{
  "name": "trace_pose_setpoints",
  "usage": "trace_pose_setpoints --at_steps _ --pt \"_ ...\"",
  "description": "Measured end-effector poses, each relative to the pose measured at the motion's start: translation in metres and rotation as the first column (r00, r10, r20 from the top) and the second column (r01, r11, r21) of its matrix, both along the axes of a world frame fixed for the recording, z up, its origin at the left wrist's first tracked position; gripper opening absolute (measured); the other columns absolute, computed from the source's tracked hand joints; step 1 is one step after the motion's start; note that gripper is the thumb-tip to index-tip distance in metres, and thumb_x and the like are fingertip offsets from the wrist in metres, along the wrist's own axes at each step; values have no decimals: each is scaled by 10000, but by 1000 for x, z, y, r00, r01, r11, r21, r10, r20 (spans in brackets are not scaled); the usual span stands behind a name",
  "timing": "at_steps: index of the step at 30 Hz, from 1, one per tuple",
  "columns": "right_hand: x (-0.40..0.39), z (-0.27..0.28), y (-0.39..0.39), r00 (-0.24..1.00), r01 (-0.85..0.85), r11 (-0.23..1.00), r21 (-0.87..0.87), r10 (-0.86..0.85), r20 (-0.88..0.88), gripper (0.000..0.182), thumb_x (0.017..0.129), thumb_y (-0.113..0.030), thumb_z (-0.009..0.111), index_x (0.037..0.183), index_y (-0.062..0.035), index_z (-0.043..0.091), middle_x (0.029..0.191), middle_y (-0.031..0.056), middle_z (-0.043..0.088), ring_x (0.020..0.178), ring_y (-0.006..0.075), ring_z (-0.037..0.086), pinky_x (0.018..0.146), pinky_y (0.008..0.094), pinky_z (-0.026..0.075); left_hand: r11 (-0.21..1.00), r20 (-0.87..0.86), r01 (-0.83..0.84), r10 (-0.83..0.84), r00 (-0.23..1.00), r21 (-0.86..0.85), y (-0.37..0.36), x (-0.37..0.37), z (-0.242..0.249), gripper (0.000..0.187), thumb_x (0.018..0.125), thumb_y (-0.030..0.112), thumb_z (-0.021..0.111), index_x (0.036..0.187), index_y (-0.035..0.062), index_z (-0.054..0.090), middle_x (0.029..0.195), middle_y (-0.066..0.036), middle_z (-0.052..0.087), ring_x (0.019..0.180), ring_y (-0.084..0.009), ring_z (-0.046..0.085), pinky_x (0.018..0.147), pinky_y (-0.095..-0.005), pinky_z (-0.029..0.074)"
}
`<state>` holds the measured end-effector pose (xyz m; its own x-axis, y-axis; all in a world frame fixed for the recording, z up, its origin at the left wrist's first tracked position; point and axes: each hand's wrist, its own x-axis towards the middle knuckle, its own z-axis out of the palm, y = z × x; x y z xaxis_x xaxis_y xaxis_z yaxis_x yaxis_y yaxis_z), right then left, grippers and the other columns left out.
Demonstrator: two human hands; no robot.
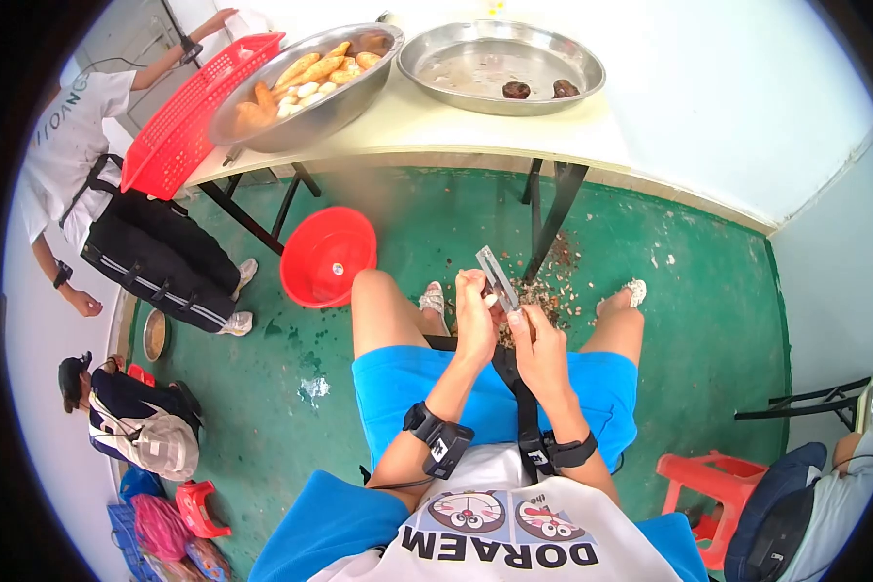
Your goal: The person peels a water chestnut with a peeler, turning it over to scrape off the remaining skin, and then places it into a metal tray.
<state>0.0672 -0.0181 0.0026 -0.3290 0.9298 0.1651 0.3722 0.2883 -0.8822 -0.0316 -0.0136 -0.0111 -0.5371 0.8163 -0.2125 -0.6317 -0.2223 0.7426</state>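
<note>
My right hand [538,349] is closed around the handle of a knife [498,276] with a flat silver blade. The blade points up and to the left, between my two hands. Closed beside it, my left hand [474,315] grips a small tuber [492,301] with dark skin and some white flesh showing. My fingers and the blade cover most of the tuber, so its full shape is hidden. Both hands are above my lap. Below them, peel scraps [553,286] lie scattered on the green floor between my feet.
Ahead, a table [436,126] bears a metal bowl [301,138] of tan and white peeled pieces, a round metal tray [485,68] with two dark tubers, and a red basket [170,145]. A red basin [310,276] sits on the floor. People are at left; a red stool [713,475] stands right.
</note>
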Motion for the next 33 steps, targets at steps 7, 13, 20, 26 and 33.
trace_pose_setpoints --at_steps 7,13,20,26,33 --pt "0 -5 1 1000 23 1000 15 -23 -18 261 863 -266 494 917 -15 538 658 204 568 615 374 581 497 385 433 1000 58 22 -23 998 9 0 4 -3 172 887 260 370 895 93 408 743 -10 481 648 -97 493 589 -252 442" --pt "-4 1 0 999 46 999 7 -46 -18 282 869 -270 484 921 2 535 678 216 571 631 377 584 505 389 436 1000 78 7 -7 997 0 2 4 0 155 885 253 380 886 102 414 730 5 465 641 -87 476 589 -240 427" --pt "-3 7 -1 998 60 997 -41 -61 -21 303 869 -281 486 915 15 533 663 209 566 608 349 590 514 368 439 1000 125 15 -15 992 3 2 7 3 159 867 278 388 919 128 390 730 5 443 556 -72 399 478 -231 353" --pt "0 -6 7 986 26 1000 -10 -27 -163 280 869 -257 488 870 16 551 637 184 560 565 236 582 524 335 434 995 298 68 -86 951 73 2 4 2 166 871 277 396 809 128 435 593 16 398 536 -86 396 508 -240 363" --pt "28 -20 32 903 207 950 -234 -277 -329 280 883 -250 480 823 15 550 549 12 442 502 66 401 449 249 333 965 357 178 -237 904 190 -4 6 13 258 882 358 324 815 135 436 542 -26 343 512 -131 344 493 -281 290"
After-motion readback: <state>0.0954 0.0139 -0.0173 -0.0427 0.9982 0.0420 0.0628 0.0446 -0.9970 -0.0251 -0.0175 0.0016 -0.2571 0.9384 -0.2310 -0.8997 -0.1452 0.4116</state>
